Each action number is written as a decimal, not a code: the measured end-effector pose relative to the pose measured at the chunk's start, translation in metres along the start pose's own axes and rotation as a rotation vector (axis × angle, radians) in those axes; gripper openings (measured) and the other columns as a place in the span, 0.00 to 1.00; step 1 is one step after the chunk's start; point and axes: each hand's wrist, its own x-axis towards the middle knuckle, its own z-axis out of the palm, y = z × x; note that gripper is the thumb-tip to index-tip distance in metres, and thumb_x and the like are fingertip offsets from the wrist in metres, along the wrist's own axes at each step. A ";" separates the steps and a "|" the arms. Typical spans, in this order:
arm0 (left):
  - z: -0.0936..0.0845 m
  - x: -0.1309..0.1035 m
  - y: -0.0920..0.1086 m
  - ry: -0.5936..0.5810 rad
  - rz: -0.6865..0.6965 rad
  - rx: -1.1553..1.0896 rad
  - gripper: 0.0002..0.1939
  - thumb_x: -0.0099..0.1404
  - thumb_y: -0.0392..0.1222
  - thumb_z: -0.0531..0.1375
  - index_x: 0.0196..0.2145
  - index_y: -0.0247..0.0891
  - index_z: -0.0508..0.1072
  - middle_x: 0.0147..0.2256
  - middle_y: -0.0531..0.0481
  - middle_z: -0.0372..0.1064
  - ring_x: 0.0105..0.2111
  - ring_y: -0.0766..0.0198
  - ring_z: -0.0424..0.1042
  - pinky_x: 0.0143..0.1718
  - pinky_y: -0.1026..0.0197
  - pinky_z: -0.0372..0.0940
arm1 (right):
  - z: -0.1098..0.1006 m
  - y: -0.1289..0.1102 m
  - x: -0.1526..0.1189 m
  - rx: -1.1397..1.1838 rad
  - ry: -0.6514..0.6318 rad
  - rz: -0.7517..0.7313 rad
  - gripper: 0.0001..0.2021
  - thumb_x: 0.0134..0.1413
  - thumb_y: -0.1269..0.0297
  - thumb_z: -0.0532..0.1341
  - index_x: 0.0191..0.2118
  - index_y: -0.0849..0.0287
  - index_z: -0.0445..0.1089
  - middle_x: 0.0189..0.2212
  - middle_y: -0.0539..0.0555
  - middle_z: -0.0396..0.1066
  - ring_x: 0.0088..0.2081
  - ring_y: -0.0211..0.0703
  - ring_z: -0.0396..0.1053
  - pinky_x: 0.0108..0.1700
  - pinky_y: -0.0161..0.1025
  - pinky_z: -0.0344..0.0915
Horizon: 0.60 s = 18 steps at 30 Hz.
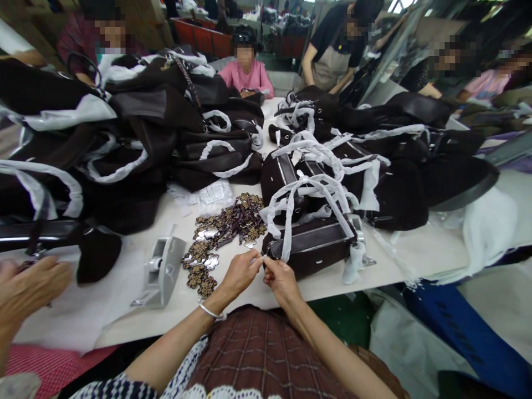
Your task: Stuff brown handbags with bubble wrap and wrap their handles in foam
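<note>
My left hand (pixel 242 270) and my right hand (pixel 280 277) meet at the table's front edge, fingertips pinched together on something small and whitish that I cannot make out. Just beyond them lies a dark bag (pixel 311 252) on its side, its handles wrapped in white paper (pixel 288 221). My fingers are at the bag's left end; whether they touch it is unclear. Left of the bag is a heap of brown and gold flower-shaped tags (pixel 199 266), with dark straps among them. A silver bracelet circles my left wrist.
A grey tape dispenser (pixel 164 271) stands left of the tags. Piles of dark bags (pixel 137 105) cover both sides of the table (pixel 233 282). A co-worker's hands (pixel 37 282) work at far left. Plastic packets (pixel 214 192) lie behind the tags. Several people are across the table.
</note>
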 end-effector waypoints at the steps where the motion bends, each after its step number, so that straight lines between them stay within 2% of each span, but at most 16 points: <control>1: 0.000 0.001 -0.001 -0.009 -0.018 -0.053 0.12 0.65 0.45 0.54 0.26 0.38 0.70 0.22 0.54 0.67 0.24 0.64 0.65 0.29 0.64 0.55 | -0.003 -0.003 -0.001 -0.017 -0.031 0.035 0.23 0.29 0.54 0.77 0.25 0.63 0.68 0.20 0.48 0.69 0.19 0.30 0.62 0.24 0.30 0.60; 3: 0.000 0.003 -0.001 -0.027 -0.057 -0.166 0.13 0.63 0.45 0.54 0.24 0.38 0.68 0.21 0.54 0.65 0.23 0.66 0.64 0.28 0.64 0.55 | -0.008 -0.008 -0.003 -0.042 -0.108 0.093 0.23 0.28 0.56 0.78 0.28 0.64 0.71 0.24 0.52 0.73 0.24 0.32 0.67 0.29 0.32 0.66; 5: 0.001 0.004 0.000 -0.062 -0.125 -0.322 0.12 0.60 0.45 0.56 0.22 0.37 0.67 0.20 0.55 0.64 0.21 0.67 0.61 0.25 0.64 0.54 | -0.011 -0.009 -0.004 -0.081 -0.131 0.089 0.24 0.26 0.58 0.78 0.31 0.65 0.73 0.27 0.54 0.75 0.26 0.35 0.70 0.32 0.34 0.69; 10: 0.011 0.000 0.002 -0.175 -0.407 -0.788 0.12 0.48 0.47 0.60 0.21 0.37 0.64 0.16 0.58 0.57 0.15 0.74 0.50 0.19 0.66 0.42 | -0.006 0.005 0.005 -0.212 0.000 -0.082 0.18 0.31 0.58 0.73 0.28 0.65 0.73 0.21 0.50 0.71 0.22 0.34 0.67 0.27 0.33 0.67; 15: 0.025 -0.005 -0.001 -0.189 -0.529 -0.897 0.15 0.43 0.49 0.60 0.23 0.35 0.66 0.17 0.60 0.55 0.14 0.77 0.47 0.17 0.68 0.39 | -0.004 0.013 0.022 -0.303 0.049 -0.138 0.12 0.36 0.60 0.69 0.23 0.63 0.69 0.17 0.48 0.68 0.17 0.34 0.63 0.21 0.32 0.63; 18: 0.029 -0.004 -0.001 -0.161 -0.543 -0.914 0.15 0.43 0.50 0.61 0.24 0.35 0.66 0.16 0.61 0.54 0.13 0.77 0.47 0.17 0.68 0.40 | -0.006 0.007 0.027 -0.353 0.056 -0.123 0.13 0.37 0.61 0.69 0.20 0.63 0.67 0.12 0.46 0.62 0.13 0.30 0.56 0.15 0.30 0.51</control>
